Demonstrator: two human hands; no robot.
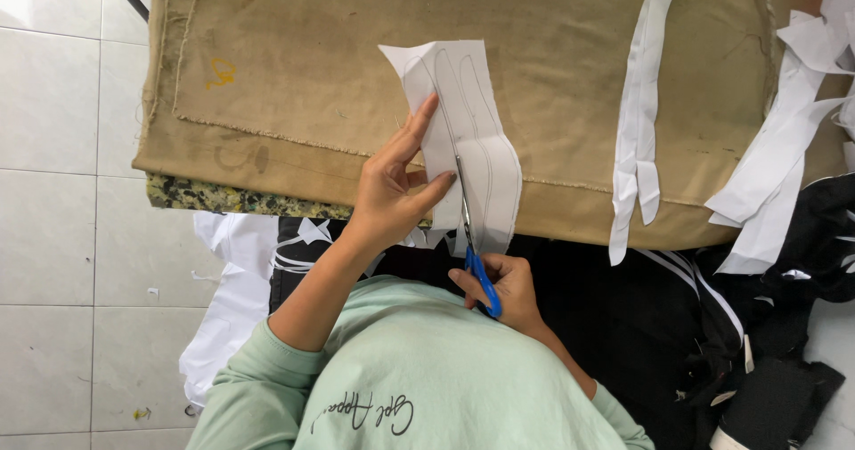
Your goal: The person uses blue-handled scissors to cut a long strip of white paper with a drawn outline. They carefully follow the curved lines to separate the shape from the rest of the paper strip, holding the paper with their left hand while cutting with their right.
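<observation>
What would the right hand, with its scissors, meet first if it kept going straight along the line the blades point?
The right hand points its blue-handled scissors up the white paper pattern, so more of that paper probably comes first. Past the sheet's far edge lies the tan cloth-covered table. The left hand sits just beside this line.

Matt white fabric piece (470, 138), plastic-handled metal scissors (474, 245) (blue grips), rough tan canvas (374, 67).

This looks like a small sewing or garment workshop. A padded worktop (267, 76) covered in worn tan canvas carries long white cut fabric strips (641, 121), and heaps of black and white cloth pieces (766, 325) lie on the white tiled floor (62, 236).
</observation>
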